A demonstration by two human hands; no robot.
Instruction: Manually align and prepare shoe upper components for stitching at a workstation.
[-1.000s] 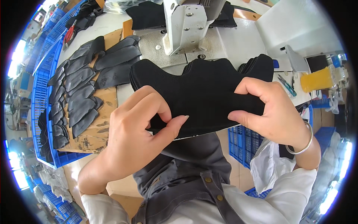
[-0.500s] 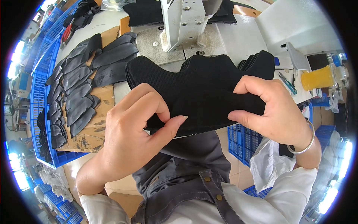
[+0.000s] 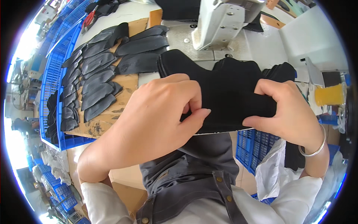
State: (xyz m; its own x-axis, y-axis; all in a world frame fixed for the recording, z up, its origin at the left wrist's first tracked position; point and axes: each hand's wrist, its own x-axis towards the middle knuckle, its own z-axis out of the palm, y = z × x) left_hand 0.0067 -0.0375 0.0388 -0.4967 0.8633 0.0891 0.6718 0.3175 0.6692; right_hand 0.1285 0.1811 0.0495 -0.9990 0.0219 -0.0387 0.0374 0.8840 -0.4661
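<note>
Across the front of the worktable lies a stack of black fabric pieces [image 3: 231,86], with a wavy far edge and a pale line along the near edge. My left hand [image 3: 160,108] is closed at the near left part of the top fabric piece, thumb against curled fingers. My right hand [image 3: 289,112], with a metal bangle at the wrist, grips the right part of it, thumb and forefinger on top. The other right fingers are hidden. Just beyond the stack stands a white machine head [image 3: 220,26].
Rows of dark grey curved pieces [image 3: 99,76] lie on cardboard [image 3: 126,87] at the left, beside a blue crate [image 3: 52,86]. Red-handled pliers [image 3: 89,18] lie at the far left. A yellow spool [image 3: 330,94] stands at the right, above another blue crate [image 3: 246,147].
The whole view has shifted, so the table and machine appear farther right. My left hand has turned more back-up, and the two thumbs are a little closer together on the fabric.
</note>
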